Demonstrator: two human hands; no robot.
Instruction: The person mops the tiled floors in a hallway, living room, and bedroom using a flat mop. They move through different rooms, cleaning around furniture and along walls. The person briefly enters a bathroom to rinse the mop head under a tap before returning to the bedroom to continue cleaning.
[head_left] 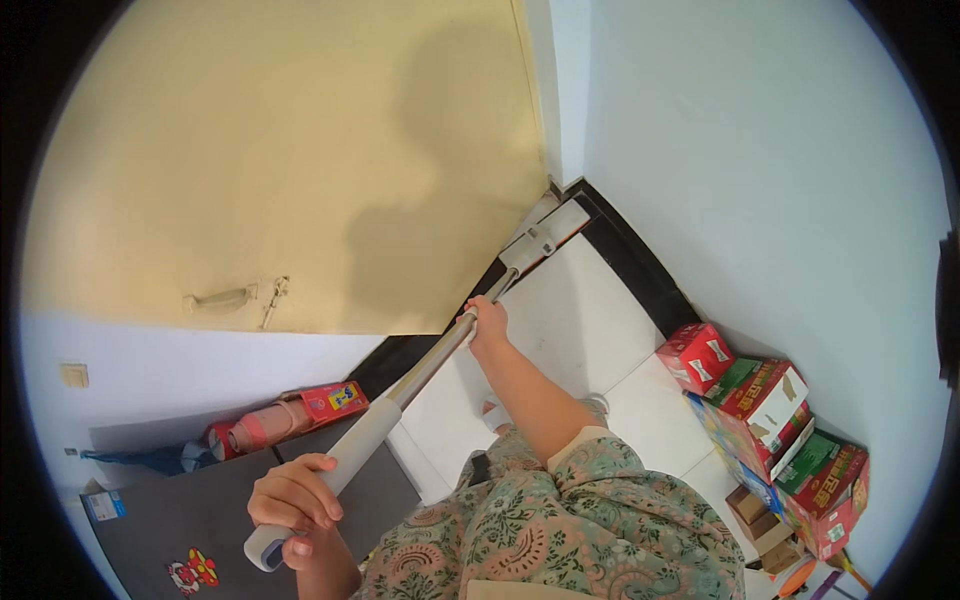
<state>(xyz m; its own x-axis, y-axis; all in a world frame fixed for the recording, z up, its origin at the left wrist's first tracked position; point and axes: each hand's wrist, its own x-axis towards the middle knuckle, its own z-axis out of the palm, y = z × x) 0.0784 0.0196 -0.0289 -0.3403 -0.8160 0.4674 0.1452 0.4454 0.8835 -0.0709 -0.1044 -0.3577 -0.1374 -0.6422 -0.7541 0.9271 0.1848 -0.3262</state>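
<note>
Flat mop (420, 372), held two-handed over white floor tiles (570, 330)
Left hand (292, 497) clenched round the grey foam grip near the handle's end; right hand (487, 322) grasping the metal shaft higher up; mop head (545, 238) flat on the floor at the black skirting in the corner beside the cream door (280, 160); stacked red and green cartons (775, 420) along the right wall

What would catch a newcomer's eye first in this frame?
A long mop runs diagonally through the middle, the left hand gripping its grey end, the right hand higher on the pole. Its flat head sits on the white floor by the yellow door. Colourful cartons are stacked at right.
</note>
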